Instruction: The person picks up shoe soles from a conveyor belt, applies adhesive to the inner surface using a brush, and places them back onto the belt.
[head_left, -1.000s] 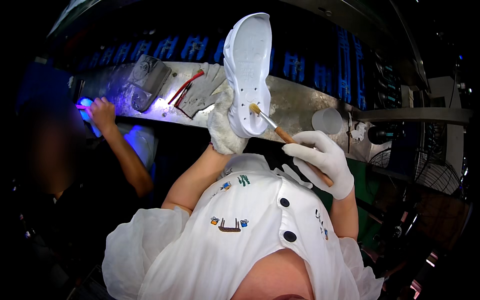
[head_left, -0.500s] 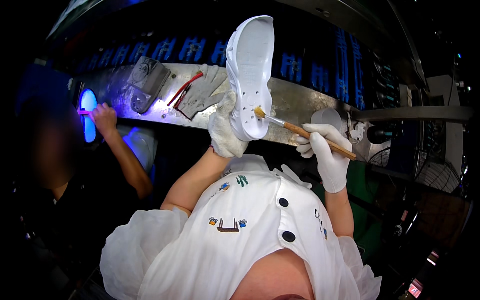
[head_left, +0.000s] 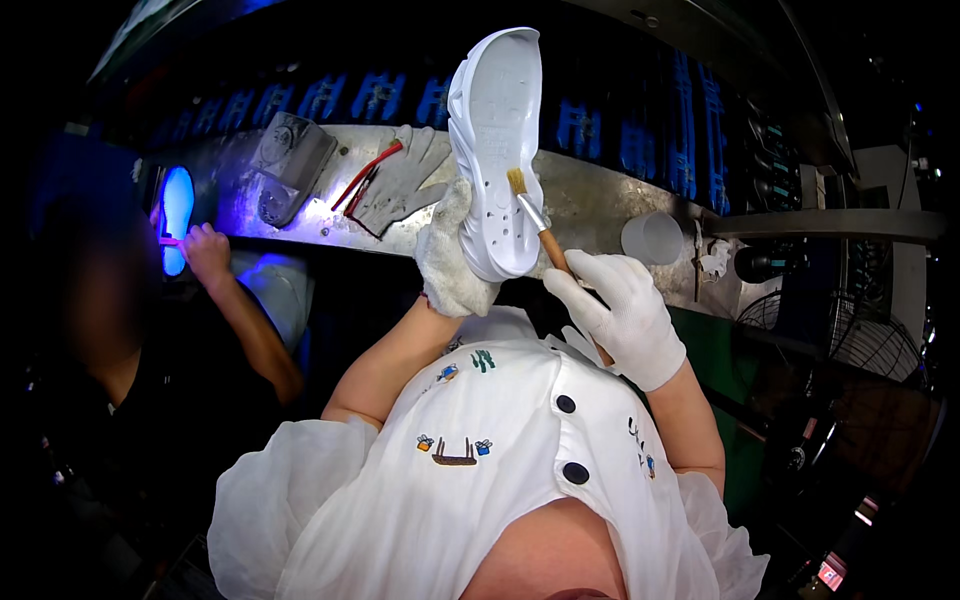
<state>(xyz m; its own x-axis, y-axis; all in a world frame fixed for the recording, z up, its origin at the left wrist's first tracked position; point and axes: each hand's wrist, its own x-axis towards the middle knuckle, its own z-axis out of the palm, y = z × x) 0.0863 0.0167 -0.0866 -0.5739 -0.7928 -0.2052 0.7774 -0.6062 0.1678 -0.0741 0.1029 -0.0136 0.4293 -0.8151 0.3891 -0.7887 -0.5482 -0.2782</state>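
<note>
A white shoe sole [head_left: 500,110] stands tilted up in front of me, its inner face with small holes toward me. My left hand [head_left: 452,255], in a whitish glove, is closed round its lower left edge. In a white glove, my right hand [head_left: 628,318] grips a paintbrush [head_left: 552,247] by its wooden handle. The tan bristles rest at the sole's inner face, around its middle and just above the holes; whether they press on it I cannot tell.
On the metal bench [head_left: 590,205] lie a grey glove [head_left: 400,190], a red-handled tool [head_left: 365,172] and a grey box-like block [head_left: 290,150]. A translucent cup [head_left: 652,238] stands to the right. At left, a co-worker's hand [head_left: 207,255] holds a blue-lit sole [head_left: 177,210]. A fan guard [head_left: 790,320] is at right.
My right hand has moved left and down, turning the brush steeper. Its bristles have shifted up from the holes toward the sole's middle. The co-worker's hand has moved slightly lower.
</note>
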